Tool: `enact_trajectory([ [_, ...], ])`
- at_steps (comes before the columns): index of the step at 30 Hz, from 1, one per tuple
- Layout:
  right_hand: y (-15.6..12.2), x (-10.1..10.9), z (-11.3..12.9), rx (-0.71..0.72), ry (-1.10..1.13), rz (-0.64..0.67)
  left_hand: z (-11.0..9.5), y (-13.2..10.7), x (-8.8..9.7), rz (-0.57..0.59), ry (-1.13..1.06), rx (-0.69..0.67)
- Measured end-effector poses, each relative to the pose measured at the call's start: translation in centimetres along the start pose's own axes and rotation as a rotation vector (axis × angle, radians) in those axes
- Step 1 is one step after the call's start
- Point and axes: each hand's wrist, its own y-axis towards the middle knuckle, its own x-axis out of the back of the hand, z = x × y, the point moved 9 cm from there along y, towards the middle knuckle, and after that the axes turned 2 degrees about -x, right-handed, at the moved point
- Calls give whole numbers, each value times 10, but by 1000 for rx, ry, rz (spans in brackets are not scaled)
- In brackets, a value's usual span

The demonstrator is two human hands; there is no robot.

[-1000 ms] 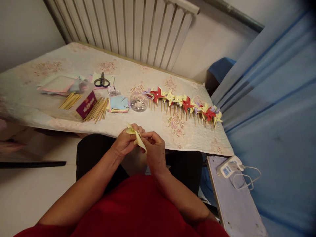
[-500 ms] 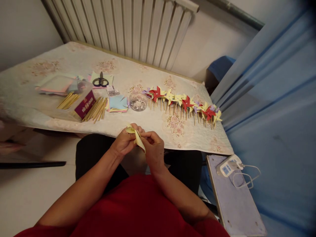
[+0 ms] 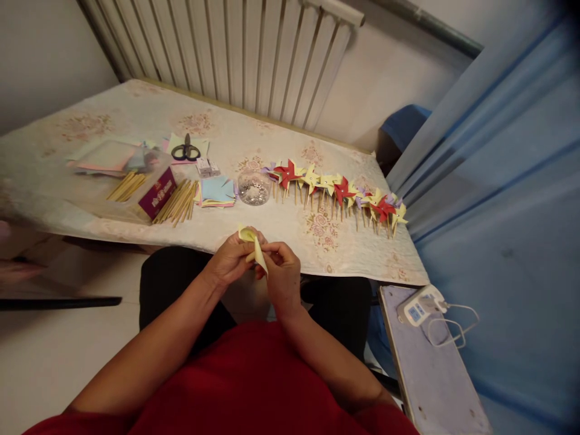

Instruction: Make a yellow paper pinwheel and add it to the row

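Just off the table's front edge, my left hand [image 3: 230, 258] and my right hand [image 3: 283, 272] meet around a curled piece of yellow paper [image 3: 259, 252]. Both are closed on it, the fingers of each pinching one side. Its folds stand up between the thumbs; what lies behind the fingers is hidden. Beyond them on the table are a clear round dish of small shiny pins [image 3: 254, 188], a stack of cut paper squares [image 3: 218, 190] with a blue one on top, and a row of paper pinwheels [image 3: 342, 190] in red, yellow and purple on sticks.
Wooden sticks [image 3: 177, 204] lie against a clear plastic box [image 3: 131, 208] with a purple label. Behind are black-handled scissors [image 3: 185, 150], small white boxes [image 3: 207, 167] and more paper [image 3: 106, 156]. At right, a power strip [image 3: 421, 307] with a cable rests on a low board [image 3: 435, 374].
The yellow paper has turned slightly and its upper fold has opened wider. My left hand has shifted a little; my right hand stays nearly in place.
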Motion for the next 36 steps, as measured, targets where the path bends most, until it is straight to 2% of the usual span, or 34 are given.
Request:
enact_trajectory([
  [4, 5, 3, -9, -72, 13, -8, 6, -1, 0, 1, 35, 59],
  [13, 15, 12, -32, -158, 43, -11, 12, 1, 8, -87, 120, 96],
  [18, 18, 18, -40, -172, 28, 18, 9, 6, 17, -181, 85, 53],
  [25, 20, 35, -59, -227, -74, 27, 0, 12, 41, -405, 29, -71],
  [36, 18, 50, -76, -257, -146, 26, 1, 12, 44, -452, 87, -101],
])
